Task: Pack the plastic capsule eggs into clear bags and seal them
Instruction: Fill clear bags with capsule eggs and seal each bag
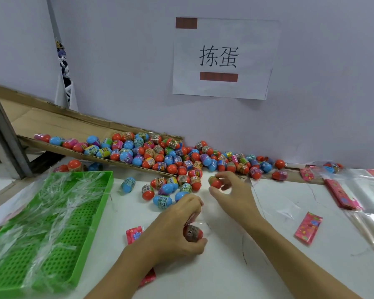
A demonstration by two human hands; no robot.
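The left hand (177, 229) grips a clear bag (200, 223) holding a red-capped capsule egg (192, 233) while the right hand (231, 190) pinches another orange-capped egg (215, 182).

— What colours are the capsule eggs (160, 156)?
— Mostly orange-red and sky blue, some pink or green, each banded with a printed label.
— And the tray (95, 203)?
— Bright green, perforated with round holes.
— Those packets (308, 228)?
— Pink-red with flower prints. The wall sign (222, 59) is white with black characters and brown bars.

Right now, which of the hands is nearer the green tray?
Left. The left hand lies just right of the green tray; the right hand sits farther right, beyond it.
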